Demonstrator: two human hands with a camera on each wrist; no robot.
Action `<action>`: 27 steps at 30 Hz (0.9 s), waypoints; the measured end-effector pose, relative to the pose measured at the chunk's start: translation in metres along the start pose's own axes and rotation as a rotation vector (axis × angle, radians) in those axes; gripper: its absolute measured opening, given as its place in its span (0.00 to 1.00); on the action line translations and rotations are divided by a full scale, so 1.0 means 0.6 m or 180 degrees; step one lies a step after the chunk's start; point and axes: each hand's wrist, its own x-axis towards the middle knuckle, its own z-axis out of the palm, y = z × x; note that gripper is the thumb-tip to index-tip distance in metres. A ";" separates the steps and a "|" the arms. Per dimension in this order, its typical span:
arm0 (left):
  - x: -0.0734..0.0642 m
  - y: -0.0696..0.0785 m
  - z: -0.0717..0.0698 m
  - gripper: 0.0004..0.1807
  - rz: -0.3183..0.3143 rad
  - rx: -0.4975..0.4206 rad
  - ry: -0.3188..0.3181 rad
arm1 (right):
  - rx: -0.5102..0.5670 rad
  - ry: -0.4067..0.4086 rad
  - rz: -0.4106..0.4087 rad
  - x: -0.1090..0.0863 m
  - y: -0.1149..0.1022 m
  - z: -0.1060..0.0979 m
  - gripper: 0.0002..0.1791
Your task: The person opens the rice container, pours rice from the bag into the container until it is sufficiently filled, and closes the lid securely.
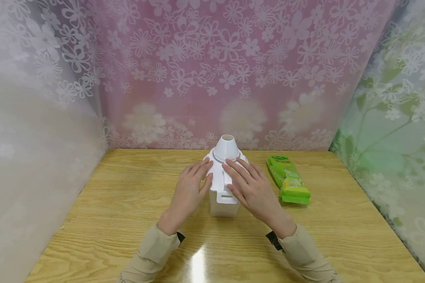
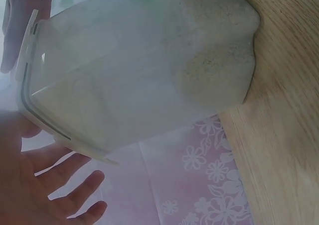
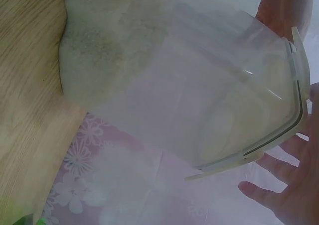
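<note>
A translucent storage container (image 1: 224,209) with a white lid (image 1: 217,179) stands upright on the table. Its lid carries a white cone-shaped piece (image 1: 227,150) with a round opening on top. My left hand (image 1: 187,189) lies on the left side of the lid, fingers fairly straight. On the other side my right hand (image 1: 257,193) touches the lid with its fingers spread. In the left wrist view, pale grainy contents (image 2: 217,70) fill the container's lower part. The right wrist view shows the lid's rim (image 3: 299,93) beside the right hand's fingers.
A green and yellow plastic packet (image 1: 289,181) lies on the wooden table (image 1: 134,204), right of the container. Behind the table hangs a pink flowered curtain (image 1: 198,78), with pale curtains at both sides.
</note>
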 end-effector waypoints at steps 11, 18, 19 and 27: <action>0.008 -0.003 -0.017 0.19 -0.0071 0.0160 0.0138 | 0.0154 0.0013 0.0014 -0.001 0.000 0.004 0.33; 0.008 -0.005 -0.034 0.23 -0.0402 0.0197 0.0070 | 0.0250 -0.0066 0.0063 -0.002 -0.001 0.003 0.32; 0.008 -0.005 -0.036 0.23 -0.0435 0.0200 0.0054 | 0.0252 -0.0076 0.0071 -0.002 -0.001 0.003 0.32; 0.007 0.000 -0.043 0.22 -0.0548 0.0246 -0.0015 | 0.0213 -0.0050 0.0025 -0.001 -0.001 0.003 0.32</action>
